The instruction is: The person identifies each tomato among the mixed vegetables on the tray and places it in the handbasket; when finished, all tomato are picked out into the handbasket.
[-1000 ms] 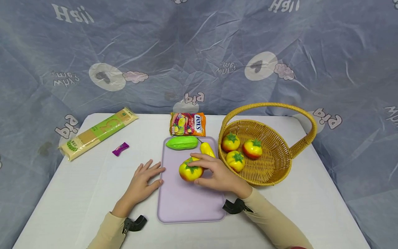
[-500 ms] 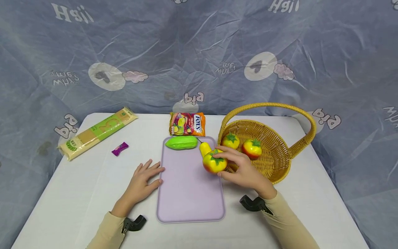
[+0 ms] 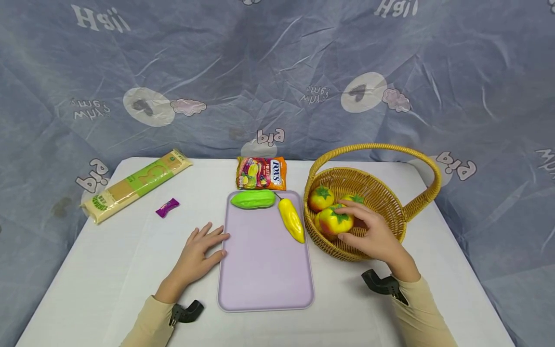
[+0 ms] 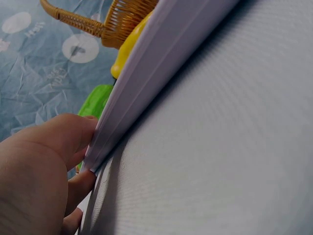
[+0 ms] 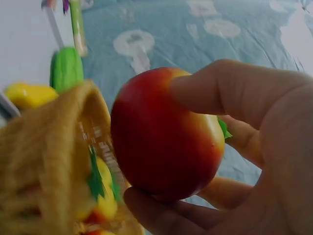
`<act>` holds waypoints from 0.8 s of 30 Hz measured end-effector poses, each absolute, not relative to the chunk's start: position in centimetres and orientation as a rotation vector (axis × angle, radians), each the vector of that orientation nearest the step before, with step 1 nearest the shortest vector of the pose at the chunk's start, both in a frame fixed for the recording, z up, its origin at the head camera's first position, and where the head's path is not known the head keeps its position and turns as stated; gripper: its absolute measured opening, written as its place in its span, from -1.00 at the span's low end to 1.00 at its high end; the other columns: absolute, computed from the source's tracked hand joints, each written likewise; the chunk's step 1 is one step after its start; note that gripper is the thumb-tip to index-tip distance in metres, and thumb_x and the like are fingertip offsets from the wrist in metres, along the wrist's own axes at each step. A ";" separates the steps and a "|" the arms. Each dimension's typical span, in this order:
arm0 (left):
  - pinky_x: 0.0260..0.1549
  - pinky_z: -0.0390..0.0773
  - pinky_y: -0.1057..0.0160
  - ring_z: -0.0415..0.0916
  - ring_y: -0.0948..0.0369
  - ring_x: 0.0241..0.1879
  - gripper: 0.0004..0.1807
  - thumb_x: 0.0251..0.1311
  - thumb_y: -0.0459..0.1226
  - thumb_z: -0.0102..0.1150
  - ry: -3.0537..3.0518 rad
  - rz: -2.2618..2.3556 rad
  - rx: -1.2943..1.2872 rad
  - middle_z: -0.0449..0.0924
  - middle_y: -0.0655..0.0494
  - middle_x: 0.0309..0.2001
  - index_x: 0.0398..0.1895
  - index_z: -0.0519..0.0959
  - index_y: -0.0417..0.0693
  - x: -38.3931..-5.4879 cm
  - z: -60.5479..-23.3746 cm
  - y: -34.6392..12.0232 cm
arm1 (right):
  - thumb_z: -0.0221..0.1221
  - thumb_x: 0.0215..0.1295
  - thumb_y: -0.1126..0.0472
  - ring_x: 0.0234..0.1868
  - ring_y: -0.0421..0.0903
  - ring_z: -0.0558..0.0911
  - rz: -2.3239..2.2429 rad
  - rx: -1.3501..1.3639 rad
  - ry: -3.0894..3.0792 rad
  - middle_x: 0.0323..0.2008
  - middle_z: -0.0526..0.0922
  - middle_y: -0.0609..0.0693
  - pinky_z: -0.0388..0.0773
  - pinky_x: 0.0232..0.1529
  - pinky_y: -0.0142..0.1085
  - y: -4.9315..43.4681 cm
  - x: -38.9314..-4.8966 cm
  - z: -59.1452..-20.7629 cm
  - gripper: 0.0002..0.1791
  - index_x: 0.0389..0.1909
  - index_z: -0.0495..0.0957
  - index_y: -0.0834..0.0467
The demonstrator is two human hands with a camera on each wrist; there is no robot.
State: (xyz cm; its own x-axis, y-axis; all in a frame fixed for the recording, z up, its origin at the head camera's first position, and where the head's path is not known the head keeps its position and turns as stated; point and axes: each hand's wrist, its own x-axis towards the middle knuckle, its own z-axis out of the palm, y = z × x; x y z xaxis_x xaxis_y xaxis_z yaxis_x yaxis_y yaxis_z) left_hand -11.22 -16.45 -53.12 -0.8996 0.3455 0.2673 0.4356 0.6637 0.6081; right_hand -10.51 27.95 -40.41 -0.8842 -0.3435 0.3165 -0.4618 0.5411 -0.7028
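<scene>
My right hand (image 3: 376,237) grips a yellow-red toy tomato (image 3: 334,223) with a green leafy top, above the wicker basket (image 3: 378,198). Thumb and fingers lie around the tomato (image 5: 156,142) in the right wrist view. Inside the basket sit more such tomatoes (image 3: 321,199), one largely hidden behind the held one. My left hand (image 3: 197,255) lies with extended fingers at the left rim of the lilac tray (image 3: 264,279), its fingertips (image 4: 87,122) touching that rim in the left wrist view. A green toy vegetable (image 3: 253,199) and a yellow toy pepper (image 3: 291,220) lie on the tray.
An orange candy bag (image 3: 261,173) lies behind the tray. A long noodle pack (image 3: 136,187) and a small purple wrapped candy (image 3: 167,207) lie on the left of the white table (image 3: 130,260). The basket's tall handle (image 3: 376,146) arches above its far side.
My right hand has carried the tomato rightward from above the tray to above the basket, uncovering the yellow pepper. My left hand has stayed in place.
</scene>
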 end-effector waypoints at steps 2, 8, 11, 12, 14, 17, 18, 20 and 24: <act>0.43 -0.02 -0.46 0.22 -0.30 0.49 -0.54 0.19 -0.19 0.37 -2.747 -1.058 -0.645 0.55 -0.10 0.35 0.20 0.66 0.03 -11.2 -53.1 -16.5 | 0.42 0.04 0.48 0.23 -0.59 0.43 1.251 0.656 -2.643 0.33 0.52 0.28 0.55 0.02 -0.65 28.6 -10.4 -40.3 -0.46 0.11 0.62 0.20; 0.43 -0.02 -0.47 0.22 -0.30 0.49 -0.54 0.19 -0.19 0.37 -2.743 -1.063 -0.644 0.55 -0.09 0.36 0.20 0.66 0.05 -11.3 -53.2 -16.5 | 0.40 0.08 0.46 0.17 -0.65 0.41 1.237 0.568 -2.688 0.33 0.51 0.31 0.54 -0.02 -0.67 30.0 -10.1 -40.1 -0.49 0.11 0.61 0.20; 0.42 -0.01 -0.46 0.22 -0.30 0.49 -0.54 0.19 -0.18 0.37 -2.744 -1.058 -0.648 0.55 -0.09 0.35 0.20 0.66 0.05 -11.3 -53.2 -16.5 | 0.41 0.09 0.45 0.16 -0.66 0.40 1.219 0.552 -2.707 0.33 0.50 0.33 0.55 -0.05 -0.66 30.6 -10.1 -40.3 -0.48 0.12 0.61 0.20; 0.42 -0.01 -0.47 0.23 -0.30 0.49 -0.54 0.19 -0.18 0.37 -2.744 -1.056 -0.649 0.55 -0.09 0.35 0.20 0.67 0.05 -11.3 -53.2 -16.5 | 0.41 0.09 0.45 0.16 -0.66 0.40 1.208 0.545 -2.718 0.34 0.49 0.33 0.55 -0.06 -0.65 30.8 -10.1 -40.4 -0.48 0.12 0.60 0.19; 0.42 0.00 -0.47 0.23 -0.30 0.49 -0.54 0.19 -0.18 0.38 -2.741 -1.054 -0.651 0.55 -0.09 0.35 0.20 0.67 0.04 -11.3 -53.2 -16.5 | 0.42 0.09 0.44 0.13 -0.67 0.40 1.190 0.535 -2.739 0.33 0.50 0.33 0.57 -0.07 -0.63 31.1 -10.2 -40.5 -0.48 0.13 0.60 0.20; 0.42 0.00 -0.47 0.24 -0.30 0.48 -0.54 0.18 -0.18 0.38 -2.735 -1.055 -0.649 0.56 -0.10 0.34 0.19 0.67 0.04 -11.3 -53.1 -16.4 | 0.43 0.09 0.41 0.10 -0.68 0.41 1.187 0.511 -2.774 0.31 0.52 0.32 0.59 -0.07 -0.60 31.5 -10.3 -40.5 -0.47 0.14 0.60 0.19; 0.42 0.00 -0.47 0.24 -0.30 0.48 -0.54 0.18 -0.18 0.38 -2.733 -1.054 -0.650 0.56 -0.10 0.34 0.19 0.67 0.04 -11.3 -53.1 -16.4 | 0.43 0.09 0.40 0.09 -0.67 0.41 1.187 0.503 -2.784 0.30 0.53 0.31 0.59 -0.07 -0.59 31.6 -10.3 -40.6 -0.47 0.13 0.60 0.18; 0.42 0.00 -0.47 0.24 -0.30 0.48 -0.54 0.18 -0.18 0.38 -2.732 -1.053 -0.649 0.56 -0.10 0.34 0.19 0.67 0.04 -11.3 -53.1 -16.4 | 0.44 0.08 0.39 0.07 -0.64 0.43 1.189 0.498 -2.799 0.28 0.55 0.30 0.61 -0.07 -0.57 31.8 -10.5 -40.7 -0.48 0.13 0.61 0.17; 0.42 0.00 -0.47 0.24 -0.30 0.48 -0.54 0.18 -0.19 0.38 -2.734 -1.059 -0.648 0.56 -0.10 0.35 0.19 0.67 0.05 -11.2 -53.1 -16.4 | 0.46 0.06 0.40 0.04 -0.56 0.46 1.175 0.507 -2.830 0.23 0.58 0.30 0.63 -0.07 -0.53 32.1 -10.7 -40.9 -0.47 0.11 0.62 0.17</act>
